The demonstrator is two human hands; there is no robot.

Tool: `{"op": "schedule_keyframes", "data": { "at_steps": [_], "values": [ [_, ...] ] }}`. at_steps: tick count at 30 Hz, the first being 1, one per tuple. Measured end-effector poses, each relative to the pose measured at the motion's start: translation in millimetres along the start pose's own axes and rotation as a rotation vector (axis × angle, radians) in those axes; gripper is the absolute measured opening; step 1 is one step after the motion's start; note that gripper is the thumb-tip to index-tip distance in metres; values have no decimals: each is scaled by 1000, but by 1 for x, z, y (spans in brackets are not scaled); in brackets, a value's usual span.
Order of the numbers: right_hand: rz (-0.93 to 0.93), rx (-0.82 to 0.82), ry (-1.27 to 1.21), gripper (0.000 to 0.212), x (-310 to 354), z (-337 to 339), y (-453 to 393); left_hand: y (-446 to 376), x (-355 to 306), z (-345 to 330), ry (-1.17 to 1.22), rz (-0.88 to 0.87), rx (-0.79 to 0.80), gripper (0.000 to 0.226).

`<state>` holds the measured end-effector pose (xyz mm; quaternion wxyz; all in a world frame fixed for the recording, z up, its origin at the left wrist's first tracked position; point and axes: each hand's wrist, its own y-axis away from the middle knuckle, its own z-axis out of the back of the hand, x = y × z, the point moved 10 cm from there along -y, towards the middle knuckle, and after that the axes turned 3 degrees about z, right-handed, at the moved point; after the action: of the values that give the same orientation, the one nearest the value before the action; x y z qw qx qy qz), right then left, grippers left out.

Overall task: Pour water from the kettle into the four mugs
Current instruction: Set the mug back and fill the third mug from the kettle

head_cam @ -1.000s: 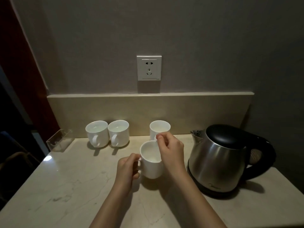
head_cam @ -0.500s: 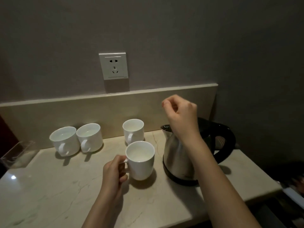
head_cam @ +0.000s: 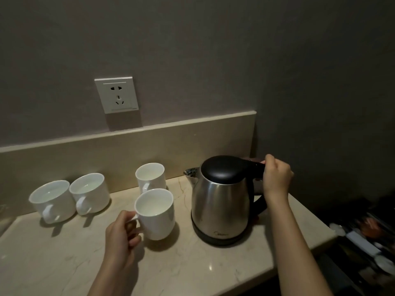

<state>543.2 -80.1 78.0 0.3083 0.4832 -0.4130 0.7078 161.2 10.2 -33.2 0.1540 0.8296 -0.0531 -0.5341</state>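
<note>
The left hand (head_cam: 119, 238) grips the handle of the nearest white mug (head_cam: 155, 213); its fingers (head_cam: 134, 242) are curled round the handle, with the thumb on the handle's top. This mug stands upright on the marble countertop (head_cam: 64, 263), directly right of those fingers. Its interior appears pale; whether it holds water cannot be told.

The right hand (head_cam: 276, 178) grips the top of the black handle (head_cam: 255, 167) of the stainless-steel electric kettle (head_cam: 222, 201). Its fingers are curled over the handle and pressed together, knuckles uppermost. The kettle body sits just left of those fingers, upright on its black base (head_cam: 220, 239), black lid (head_cam: 224, 169) closed, spout (head_cam: 191, 175) pointing away toward the backsplash (head_cam: 106, 154).

A second mug (head_cam: 150, 177) stands beyond the gripped mug, near the backsplash, between the left-hand fingers and the kettle spout. Two further mugs, the far-left mug (head_cam: 52, 199) and its neighbour (head_cam: 89, 192), stand well left of the left-hand fingers, touching or nearly touching each other, handles facing the viewer. Both show a pale level inside that may be water.

A white wall socket (head_cam: 116, 95) is mounted above the backsplash. Blurred items (head_cam: 367, 236) lie in the dark area below the right-hand end of the countertop; they cannot be identified.
</note>
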Motion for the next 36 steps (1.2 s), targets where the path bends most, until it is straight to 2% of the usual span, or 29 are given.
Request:
{"op": "schedule_keyframes", "data": {
  "at_steps": [2,5,8,11,13,15,17,25,27,30,36],
  "values": [
    [-31,-49,-74,45,-15,4,7,-2,-3,-1,-3,-10,21,27],
    [-62,-146,-315,37,-39,8,31,-2,-4,0,12,-11,22,28],
    [-55,-125,-387,33,-51,5,54,-2,-3,1,21,-7,16,28],
    [-314,-88,-250,18,-86,-4,63,-3,-3,1,31,4,22,30],
    [-529,-102,-198,19,-108,-9,68,-2,-5,1,27,-1,29,30],
    [-623,-109,-317,28,-112,-18,70,-1,-7,1,27,-8,30,31],
    [-643,-142,-452,26,-109,-25,69,0,-9,1,28,-14,29,32],
    [-585,-170,-677,14,-94,-31,60,5,-12,3,5,-13,33,36],
    [-503,-151,-701,11,-82,-31,53,5,-13,6,2,-5,30,35],
    [-334,-90,-719,23,-59,-34,38,7,-18,9,-23,-16,28,35],
    [-89,35,-713,28,-11,-42,28,12,-30,17,-46,-52,13,32]
  ]
}}
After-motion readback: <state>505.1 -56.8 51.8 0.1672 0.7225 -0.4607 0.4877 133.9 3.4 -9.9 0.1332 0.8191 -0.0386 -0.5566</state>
